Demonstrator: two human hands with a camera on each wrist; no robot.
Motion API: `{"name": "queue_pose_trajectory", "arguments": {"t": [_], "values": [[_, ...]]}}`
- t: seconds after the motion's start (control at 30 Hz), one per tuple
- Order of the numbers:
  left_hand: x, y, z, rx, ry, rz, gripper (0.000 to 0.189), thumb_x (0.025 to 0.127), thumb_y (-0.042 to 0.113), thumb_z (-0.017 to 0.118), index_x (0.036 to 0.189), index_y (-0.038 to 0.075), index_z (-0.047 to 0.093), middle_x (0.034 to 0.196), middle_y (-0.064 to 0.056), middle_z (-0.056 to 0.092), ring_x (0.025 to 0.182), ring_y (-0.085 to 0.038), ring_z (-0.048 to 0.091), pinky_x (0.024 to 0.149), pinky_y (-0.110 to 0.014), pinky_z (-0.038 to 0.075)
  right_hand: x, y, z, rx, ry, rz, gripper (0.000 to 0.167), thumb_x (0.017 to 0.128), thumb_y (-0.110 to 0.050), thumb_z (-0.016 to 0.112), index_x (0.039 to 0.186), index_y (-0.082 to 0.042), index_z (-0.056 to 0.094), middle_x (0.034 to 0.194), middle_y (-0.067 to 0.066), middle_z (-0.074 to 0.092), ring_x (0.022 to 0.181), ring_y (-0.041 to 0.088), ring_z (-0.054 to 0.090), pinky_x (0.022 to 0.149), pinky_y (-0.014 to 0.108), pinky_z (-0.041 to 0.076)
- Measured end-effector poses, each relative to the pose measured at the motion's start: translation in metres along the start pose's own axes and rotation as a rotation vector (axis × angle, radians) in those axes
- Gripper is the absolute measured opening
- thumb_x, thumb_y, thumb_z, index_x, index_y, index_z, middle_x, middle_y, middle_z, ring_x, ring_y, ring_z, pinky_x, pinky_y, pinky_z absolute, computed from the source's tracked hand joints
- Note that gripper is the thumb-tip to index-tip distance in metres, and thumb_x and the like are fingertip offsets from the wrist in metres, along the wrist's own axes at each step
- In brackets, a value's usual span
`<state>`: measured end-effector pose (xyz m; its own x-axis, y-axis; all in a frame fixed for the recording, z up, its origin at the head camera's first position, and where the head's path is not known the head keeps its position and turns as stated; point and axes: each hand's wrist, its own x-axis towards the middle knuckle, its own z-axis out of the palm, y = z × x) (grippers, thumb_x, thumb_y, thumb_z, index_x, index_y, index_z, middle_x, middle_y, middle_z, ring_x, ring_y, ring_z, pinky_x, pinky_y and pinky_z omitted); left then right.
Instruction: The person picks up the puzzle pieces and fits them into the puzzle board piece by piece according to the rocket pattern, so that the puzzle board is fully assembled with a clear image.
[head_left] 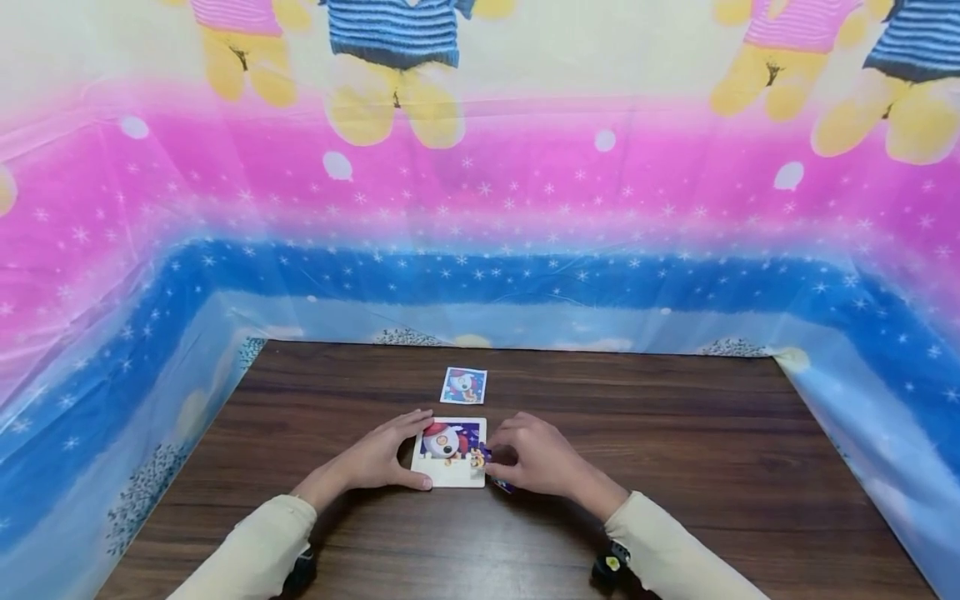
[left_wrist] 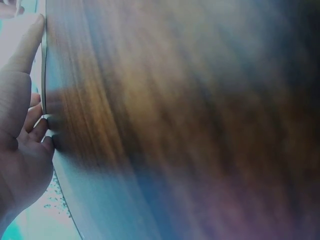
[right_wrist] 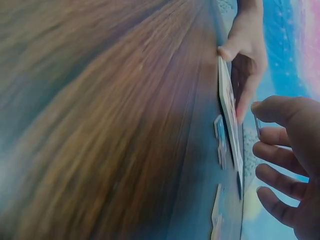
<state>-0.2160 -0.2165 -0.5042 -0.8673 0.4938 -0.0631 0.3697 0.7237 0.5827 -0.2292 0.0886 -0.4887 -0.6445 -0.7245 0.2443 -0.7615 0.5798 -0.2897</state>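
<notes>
A white-framed jigsaw puzzle board (head_left: 452, 477) lies on the table, its upper part filled with a cartoon picture and its lower left bare white. My left hand (head_left: 384, 454) grips the board's left side, thumb at the near corner and fingers at the far one. Beside the right edge, my right hand (head_left: 536, 457) pinches a thin puzzle piece (right_wrist: 257, 125) between thumb and index finger, the other fingers loosely bent. Loose puzzle pieces (right_wrist: 220, 142) lie on the table to the board's right, partly hidden under the right hand in the head view.
A small picture card (head_left: 463, 386) with a similar cartoon lies just beyond the board. The dark wood table (head_left: 637, 400) meets a printed cloth backdrop (head_left: 480, 283) at its back and sides.
</notes>
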Motion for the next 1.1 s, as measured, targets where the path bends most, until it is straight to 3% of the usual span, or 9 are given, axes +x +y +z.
{"name": "queue_pose_trajectory", "arguments": {"t": [0.17,0.53,1.1], "values": [[-0.001,-0.001,0.0,0.0,0.0,-0.003,0.102,0.079,0.057,0.084,0.156,0.005,0.041,0.165,-0.011,0.033,0.153,-0.036,0.026,0.118,-0.061,0.029,0.008,-0.005,0.007,-0.028,-0.021,-0.023,0.029,0.091,-0.042,0.077,0.107,-0.018,0.081,0.101,-0.007,0.073,0.093,0.009,0.062,0.082,0.027,0.053],[0.0,0.001,0.0,0.001,-0.004,-0.007,0.102,0.08,0.057,0.083,0.157,0.005,0.04,0.165,-0.014,0.032,0.152,-0.039,0.028,0.117,-0.061,0.03,0.011,-0.007,0.016,-0.068,-0.049,-0.016,0.029,0.091,-0.043,0.077,0.106,-0.019,0.081,0.106,-0.005,0.073,0.092,0.009,0.062,0.079,0.028,0.054],[0.001,0.001,0.0,0.0,-0.009,-0.006,0.102,0.08,0.058,0.083,0.157,0.006,0.041,0.165,-0.011,0.033,0.153,-0.036,0.026,0.118,-0.061,0.029,0.014,-0.011,0.018,-0.053,-0.08,-0.02,0.033,0.092,-0.039,0.076,0.118,-0.019,0.079,0.121,0.001,0.07,0.105,0.015,0.06,0.09,0.031,0.054]]}}
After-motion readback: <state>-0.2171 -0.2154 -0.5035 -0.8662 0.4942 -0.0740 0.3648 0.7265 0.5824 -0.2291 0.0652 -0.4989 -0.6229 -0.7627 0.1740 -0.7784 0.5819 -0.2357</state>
